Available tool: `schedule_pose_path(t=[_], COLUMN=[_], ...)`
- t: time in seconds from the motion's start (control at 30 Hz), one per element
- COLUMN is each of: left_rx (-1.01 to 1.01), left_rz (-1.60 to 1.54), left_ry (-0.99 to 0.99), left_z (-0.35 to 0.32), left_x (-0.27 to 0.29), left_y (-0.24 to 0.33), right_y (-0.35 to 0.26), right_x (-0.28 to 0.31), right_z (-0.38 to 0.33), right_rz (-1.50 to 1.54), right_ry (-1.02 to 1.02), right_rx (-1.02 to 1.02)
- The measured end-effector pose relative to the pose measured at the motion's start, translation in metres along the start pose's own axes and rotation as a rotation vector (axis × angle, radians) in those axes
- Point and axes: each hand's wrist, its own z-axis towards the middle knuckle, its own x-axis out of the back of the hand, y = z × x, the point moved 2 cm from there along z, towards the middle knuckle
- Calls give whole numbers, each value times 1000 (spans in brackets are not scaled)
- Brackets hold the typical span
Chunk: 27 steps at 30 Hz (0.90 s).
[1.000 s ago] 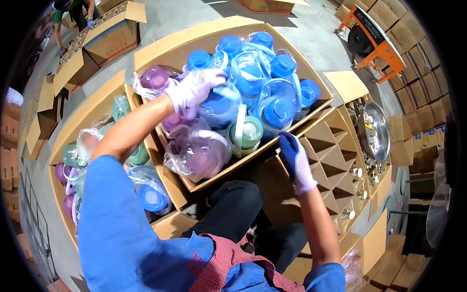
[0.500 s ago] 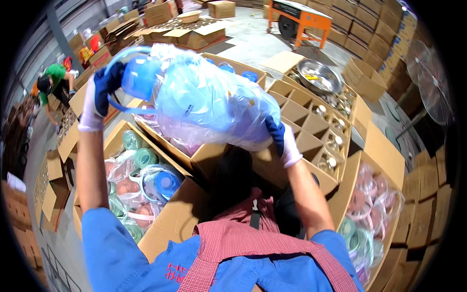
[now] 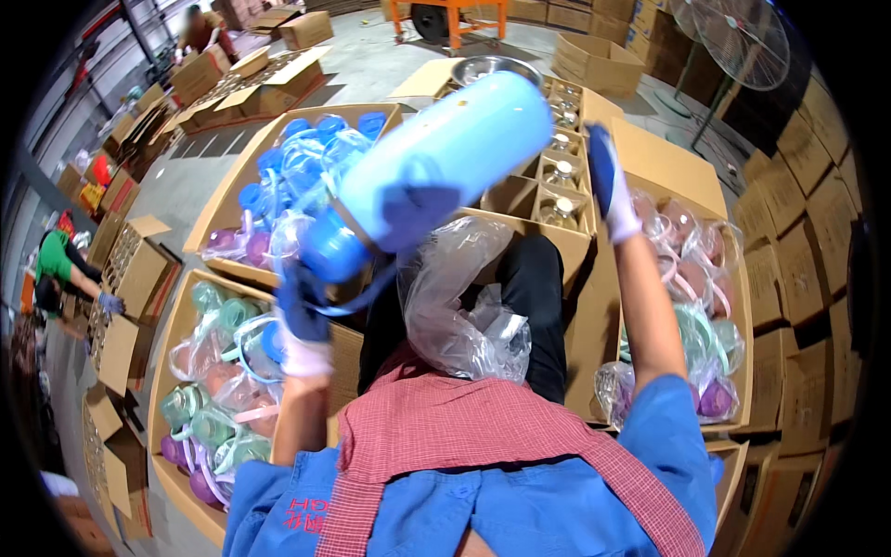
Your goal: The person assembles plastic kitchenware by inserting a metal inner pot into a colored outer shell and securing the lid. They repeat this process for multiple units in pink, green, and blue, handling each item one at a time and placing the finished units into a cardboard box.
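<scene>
A large light-blue bottle (image 3: 464,139) with a darker blue cap and a blue carrying loop is held up at a slant in front of me. My left hand (image 3: 302,311), in a white and navy glove, is closed around its cap end and loop, slightly blurred. My right hand (image 3: 608,181), in a matching glove, is off the bottle to the right, fingers stretched out and holding nothing. A crumpled clear plastic bag (image 3: 464,320) lies over my lap, below the bottle.
Open cartons hold bagged blue bottles (image 3: 306,148), green and pink bottles (image 3: 213,408), and more pink ones (image 3: 691,241). Ahead, a divided carton (image 3: 520,200) holds glass jars beside a metal bowl (image 3: 497,67). A standing fan (image 3: 738,42) is far right; co-workers are at left.
The blue bottle has come out of its clear bag, which now lies on my lap. My right hand has let go and moved right. The view has turned to the right.
</scene>
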Motion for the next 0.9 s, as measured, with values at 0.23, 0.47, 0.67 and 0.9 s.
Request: schedule_pose_path(t=[0.23, 0.47, 0.67, 0.9], left_rx=[1177, -235, -376, -453], left_rz=[-47, 758, 356, 411], left_ry=[-491, -504, -788, -1054], left_z=[-79, 157, 200, 186], left_x=[-91, -149, -209, -225], left_y=[-66, -38, -97, -149], right_y=[10, -40, 49, 57], right_x=[-41, -119, -71, -109], right_z=[59, 31, 23, 56], right_rz=[-1, 284, 1034, 639], right_ry=[-426, -280, -130, -312], right_rx=[-423, -95, -276, -152])
